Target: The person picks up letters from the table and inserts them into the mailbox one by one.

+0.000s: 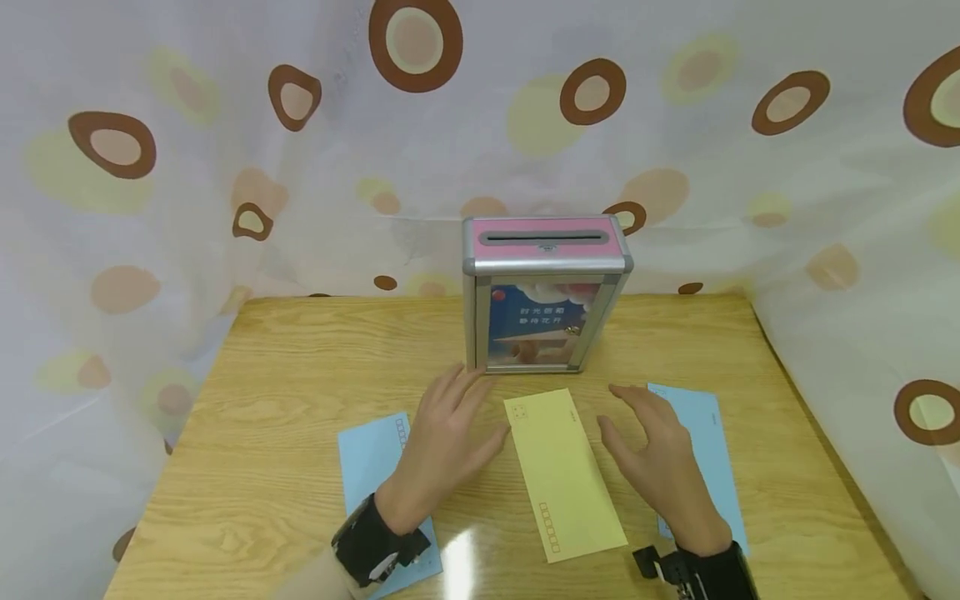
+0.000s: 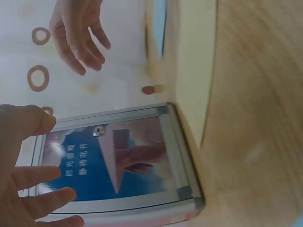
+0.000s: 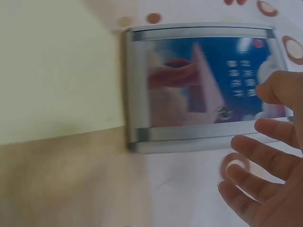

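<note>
A yellow envelope (image 1: 567,475) lies on the table between my two hands, near the foot of a pink-topped mailbox (image 1: 548,250) with a slot in its top. My left hand (image 1: 444,442) hovers to the envelope's left with fingers spread, holding nothing. Part of a blue envelope (image 1: 378,475) shows beneath that hand and wrist. On the other side my right hand (image 1: 655,450) is held above the table, fingers relaxed and nothing in them. Behind it lies another blue envelope (image 1: 708,450), partly covered. In the left wrist view the mailbox's picture door (image 2: 113,161) faces the hand.
The wooden table (image 1: 300,358) meets a patterned cloth (image 1: 420,167) at the back and on both sides. The mailbox stands upright near the table's back edge. A small lock (image 1: 572,331) sits on its door.
</note>
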`<state>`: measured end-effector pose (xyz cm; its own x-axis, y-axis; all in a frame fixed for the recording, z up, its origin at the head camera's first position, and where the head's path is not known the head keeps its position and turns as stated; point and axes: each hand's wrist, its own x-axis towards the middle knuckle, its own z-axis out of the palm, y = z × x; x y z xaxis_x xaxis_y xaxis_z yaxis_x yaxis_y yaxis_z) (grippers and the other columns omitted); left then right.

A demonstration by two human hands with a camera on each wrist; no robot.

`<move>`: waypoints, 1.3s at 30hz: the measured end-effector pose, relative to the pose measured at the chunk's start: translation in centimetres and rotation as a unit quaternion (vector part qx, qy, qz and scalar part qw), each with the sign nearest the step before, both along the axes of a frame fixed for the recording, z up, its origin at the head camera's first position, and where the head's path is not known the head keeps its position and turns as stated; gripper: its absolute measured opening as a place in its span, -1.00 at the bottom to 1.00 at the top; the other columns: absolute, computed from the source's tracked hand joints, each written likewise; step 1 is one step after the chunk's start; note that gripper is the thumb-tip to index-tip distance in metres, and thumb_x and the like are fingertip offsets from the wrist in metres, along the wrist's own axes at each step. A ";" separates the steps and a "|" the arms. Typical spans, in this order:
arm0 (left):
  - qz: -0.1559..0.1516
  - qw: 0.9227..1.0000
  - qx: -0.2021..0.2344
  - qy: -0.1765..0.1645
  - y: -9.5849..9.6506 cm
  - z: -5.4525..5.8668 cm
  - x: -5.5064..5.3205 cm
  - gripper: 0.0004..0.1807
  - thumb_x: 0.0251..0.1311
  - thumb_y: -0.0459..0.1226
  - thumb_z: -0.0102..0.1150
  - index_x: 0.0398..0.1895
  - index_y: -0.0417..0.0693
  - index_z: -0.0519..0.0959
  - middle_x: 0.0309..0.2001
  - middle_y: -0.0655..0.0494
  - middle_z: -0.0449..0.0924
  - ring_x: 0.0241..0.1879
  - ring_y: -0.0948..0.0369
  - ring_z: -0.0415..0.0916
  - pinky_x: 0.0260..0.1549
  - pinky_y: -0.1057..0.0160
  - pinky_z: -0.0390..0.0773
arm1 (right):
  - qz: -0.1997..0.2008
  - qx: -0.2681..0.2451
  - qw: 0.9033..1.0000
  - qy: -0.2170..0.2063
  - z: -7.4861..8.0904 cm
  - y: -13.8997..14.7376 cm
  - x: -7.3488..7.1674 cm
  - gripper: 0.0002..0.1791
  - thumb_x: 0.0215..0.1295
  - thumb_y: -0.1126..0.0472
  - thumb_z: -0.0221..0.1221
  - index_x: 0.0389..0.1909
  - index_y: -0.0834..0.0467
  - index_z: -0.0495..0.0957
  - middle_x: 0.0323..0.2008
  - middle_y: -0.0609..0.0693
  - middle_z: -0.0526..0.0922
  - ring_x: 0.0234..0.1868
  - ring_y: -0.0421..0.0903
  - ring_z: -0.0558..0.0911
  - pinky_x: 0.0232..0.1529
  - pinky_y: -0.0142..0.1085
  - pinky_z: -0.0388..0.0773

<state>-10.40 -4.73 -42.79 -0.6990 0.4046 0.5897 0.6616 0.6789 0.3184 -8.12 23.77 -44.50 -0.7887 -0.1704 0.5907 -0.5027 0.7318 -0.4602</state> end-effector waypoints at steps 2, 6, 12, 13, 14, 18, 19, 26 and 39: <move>0.010 1.000 -0.018 -0.020 -0.5 -0.9 0.8 -0.37 0.07 -0.06 0.36 0.19 -0.16 0.51 0.19 -0.16 0.50 0.28 -0.15 0.29 0.22 -0.20 0.38 | -0.002 0.009 0.999 -0.039 -1.1 0.5 1.0 -0.47 0.10 0.30 0.33 0.15 0.27 0.51 0.06 0.26 0.59 0.18 0.29 0.43 0.01 0.30 0.49; 0.028 0.997 -0.042 -0.065 -1.6 -2.5 2.1 -0.33 0.08 0.00 0.34 0.24 -0.09 0.47 0.24 -0.15 0.45 0.31 -0.18 0.23 0.21 -0.29 0.34 | -0.025 0.009 0.989 -0.145 -3.0 0.9 3.1 -0.49 0.24 0.20 0.29 0.19 0.24 0.47 0.11 0.23 0.55 0.20 0.30 0.39 0.05 0.34 0.42; 0.030 0.991 -0.072 -0.108 -2.8 -5.1 3.8 -0.23 0.03 0.08 0.35 0.28 -0.09 0.44 0.29 -0.17 0.37 0.34 -0.23 0.16 0.19 -0.34 0.32 | -0.059 0.009 0.971 -0.230 -5.6 0.4 5.3 -0.42 0.26 0.07 0.30 0.22 0.26 0.43 0.16 0.27 0.49 0.22 0.29 0.35 0.10 0.31 0.41; 0.032 0.990 -0.076 -0.111 -3.0 -5.5 4.0 -0.22 0.02 0.10 0.35 0.28 -0.09 0.44 0.29 -0.18 0.37 0.34 -0.23 0.15 0.18 -0.34 0.32 | -0.061 0.011 0.970 -0.235 -5.9 0.3 5.5 -0.40 0.25 0.05 0.30 0.22 0.26 0.43 0.17 0.28 0.49 0.22 0.30 0.35 0.10 0.32 0.41; 0.033 0.990 -0.080 -0.112 -3.2 -5.8 4.3 -0.21 0.01 0.11 0.36 0.27 -0.11 0.43 0.29 -0.19 0.36 0.33 -0.24 0.15 0.18 -0.34 0.32 | -0.064 0.015 0.969 -0.239 -6.0 0.2 5.7 -0.39 0.24 0.04 0.31 0.22 0.26 0.42 0.17 0.29 0.48 0.21 0.31 0.35 0.10 0.32 0.41; 0.044 0.988 -0.075 -0.125 -3.5 -6.4 5.0 -0.16 0.00 0.12 0.37 0.30 -0.11 0.40 0.30 -0.20 0.35 0.34 -0.26 0.13 0.18 -0.38 0.30 | -0.081 0.027 0.967 -0.238 -6.2 0.0 6.0 -0.34 0.19 0.04 0.34 0.21 0.33 0.42 0.16 0.36 0.44 0.16 0.37 0.37 0.06 0.34 0.42; 0.046 0.988 -0.074 -0.130 -3.5 -6.5 5.2 -0.15 0.00 0.12 0.37 0.32 -0.11 0.38 0.31 -0.19 0.34 0.35 -0.25 0.11 0.18 -0.39 0.28 | -0.088 0.030 0.966 -0.242 -6.1 0.1 6.0 -0.32 0.19 0.03 0.34 0.21 0.34 0.41 0.15 0.38 0.43 0.15 0.38 0.37 0.04 0.34 0.43; 0.039 0.985 -0.073 -0.154 -2.8 -7.0 5.8 -0.12 0.03 0.15 0.34 0.36 -0.08 0.32 0.32 -0.15 0.32 0.39 -0.23 0.03 0.21 -0.44 0.20 | -0.127 0.043 0.939 -0.317 -5.5 0.7 6.1 -0.22 0.25 -0.06 0.26 0.27 0.44 0.32 0.12 0.46 0.33 0.13 0.42 0.31 0.02 0.34 0.43; -0.039 0.971 -0.111 -0.208 -1.8 -6.4 6.1 -0.35 0.19 0.07 0.23 0.28 -0.03 0.42 0.21 0.02 0.50 0.30 -0.09 0.28 0.23 -0.25 0.33 | -0.109 0.075 0.939 -0.318 -6.0 -2.9 3.9 -0.24 0.16 -0.07 0.33 0.16 0.46 0.43 0.05 0.42 0.37 0.04 0.35 0.38 -0.11 0.17 0.55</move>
